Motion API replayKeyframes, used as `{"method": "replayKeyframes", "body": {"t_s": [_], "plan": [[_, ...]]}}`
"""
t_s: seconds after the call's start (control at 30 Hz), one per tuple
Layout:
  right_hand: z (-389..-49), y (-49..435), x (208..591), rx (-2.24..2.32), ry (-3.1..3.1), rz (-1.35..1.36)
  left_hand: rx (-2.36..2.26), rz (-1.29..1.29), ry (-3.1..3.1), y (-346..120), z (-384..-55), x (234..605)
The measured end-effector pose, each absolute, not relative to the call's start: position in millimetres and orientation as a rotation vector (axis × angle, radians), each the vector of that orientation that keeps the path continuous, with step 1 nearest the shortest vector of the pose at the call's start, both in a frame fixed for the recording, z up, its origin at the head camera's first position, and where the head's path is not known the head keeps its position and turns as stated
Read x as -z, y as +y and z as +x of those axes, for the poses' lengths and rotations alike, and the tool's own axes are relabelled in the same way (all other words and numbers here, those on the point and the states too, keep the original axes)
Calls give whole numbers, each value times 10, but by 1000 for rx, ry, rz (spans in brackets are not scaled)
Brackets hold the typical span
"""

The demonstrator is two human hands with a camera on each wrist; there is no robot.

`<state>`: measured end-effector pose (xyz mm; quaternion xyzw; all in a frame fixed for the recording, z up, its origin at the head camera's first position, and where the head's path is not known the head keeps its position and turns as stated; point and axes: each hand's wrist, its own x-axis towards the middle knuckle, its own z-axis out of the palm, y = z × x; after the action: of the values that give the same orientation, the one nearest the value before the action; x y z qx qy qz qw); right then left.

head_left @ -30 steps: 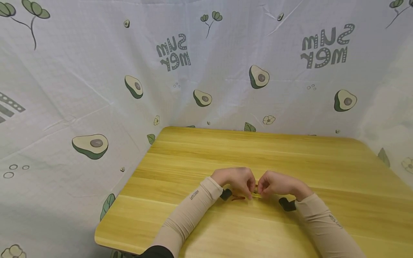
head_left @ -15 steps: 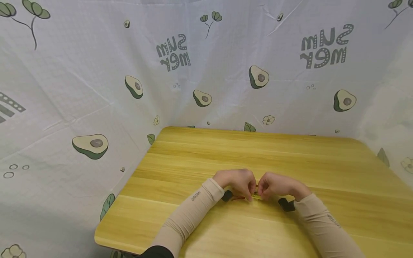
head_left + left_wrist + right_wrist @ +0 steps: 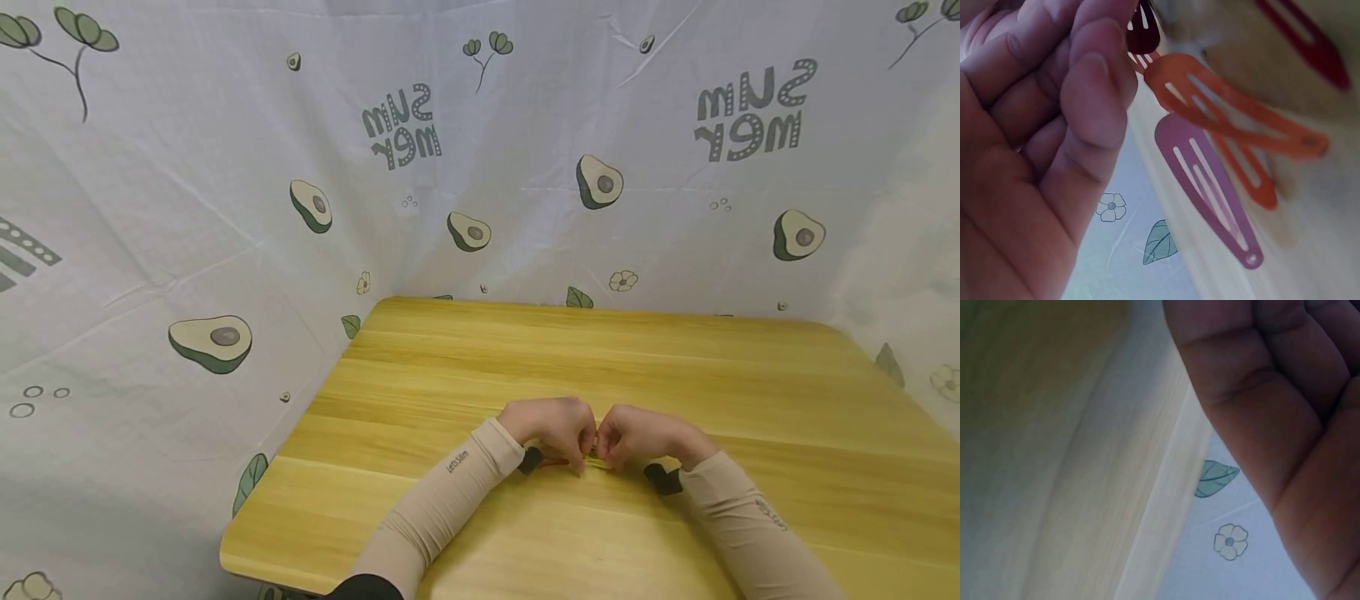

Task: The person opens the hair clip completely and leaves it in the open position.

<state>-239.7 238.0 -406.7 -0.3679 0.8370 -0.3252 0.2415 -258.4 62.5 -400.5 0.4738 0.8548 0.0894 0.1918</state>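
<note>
My left hand (image 3: 558, 429) and right hand (image 3: 639, 435) meet over the table, fingertips close together. Each seems to pinch a small snap hair clip between thumb and fingers, though the tips largely hide it. A bit of a yellow hair clip (image 3: 597, 462) shows below them. In the left wrist view, a dark red hair clip (image 3: 1147, 39) sits right by the left fingers. Beside that hand lie an orange hair clip (image 3: 1241, 100), overlapping another orange one, and a mauve hair clip (image 3: 1175, 130). A red hair clip (image 3: 1329, 62) shows at upper right. The right wrist view shows curled fingers, tips out of frame.
The wooden table (image 3: 480, 358) has a rounded left front corner. A white curtain (image 3: 525, 108) printed with avocados hangs along its back and sides. Dark wrist cameras (image 3: 663, 478) sit under both wrists, low over the tabletop.
Both hands have shifted very slightly toward the near edge, still together with fingertips meeting. The head view has tilted a little. No clip is visibly let go.
</note>
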Motion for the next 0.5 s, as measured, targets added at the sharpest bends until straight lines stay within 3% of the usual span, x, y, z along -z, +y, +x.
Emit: {"method": "replayKeyframes", "body": {"t_s": [0.5], "plan": [[-2398, 2365, 4099, 894, 2303, -956, -185, 1312, 2428, 663, -2539, 4010]]}}
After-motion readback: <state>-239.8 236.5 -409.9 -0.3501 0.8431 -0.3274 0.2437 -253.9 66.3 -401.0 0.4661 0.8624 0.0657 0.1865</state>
